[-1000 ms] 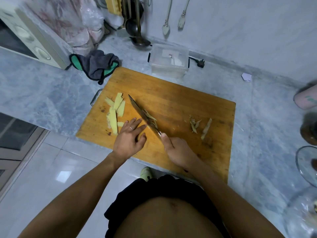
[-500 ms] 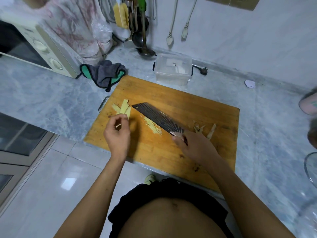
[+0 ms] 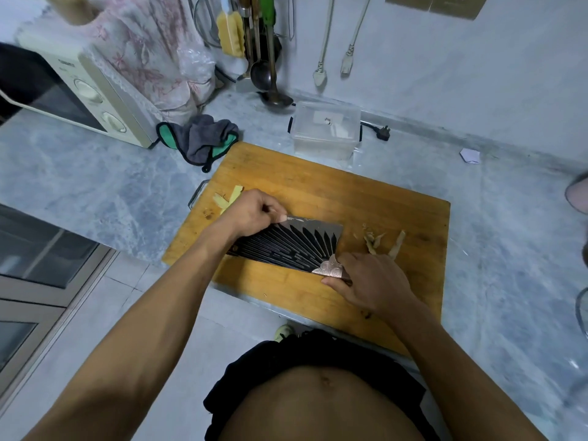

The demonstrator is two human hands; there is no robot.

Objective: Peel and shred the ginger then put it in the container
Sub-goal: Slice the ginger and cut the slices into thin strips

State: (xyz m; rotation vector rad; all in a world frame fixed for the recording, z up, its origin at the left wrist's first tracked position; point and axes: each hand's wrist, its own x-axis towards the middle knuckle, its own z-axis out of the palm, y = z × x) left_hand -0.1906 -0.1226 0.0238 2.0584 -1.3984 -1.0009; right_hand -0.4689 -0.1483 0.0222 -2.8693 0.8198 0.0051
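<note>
A dark patterned cleaver (image 3: 296, 246) lies flat on the wooden cutting board (image 3: 321, 192). My right hand (image 3: 369, 281) grips its handle at the blade's near right corner. My left hand (image 3: 251, 213) sits at the blade's far left edge with its fingers curled, bunched on ginger shreds that it mostly hides. Pale ginger slices (image 3: 227, 198) stick out just left of that hand. Brown ginger peels (image 3: 381, 243) lie on the board's right side. The clear plastic container (image 3: 324, 132) stands beyond the board's far edge, apart from both hands.
A grey and green cloth (image 3: 203, 138) lies left of the board's far corner, and a microwave (image 3: 79, 93) stands further left. Ladles (image 3: 270, 87) and plugs hang on the back wall. A glass bowl rim (image 3: 582, 313) shows at the right edge.
The cleaver went from cutting upright to lying flat on the board. My left hand moved right from the ginger slices to the blade's far edge.
</note>
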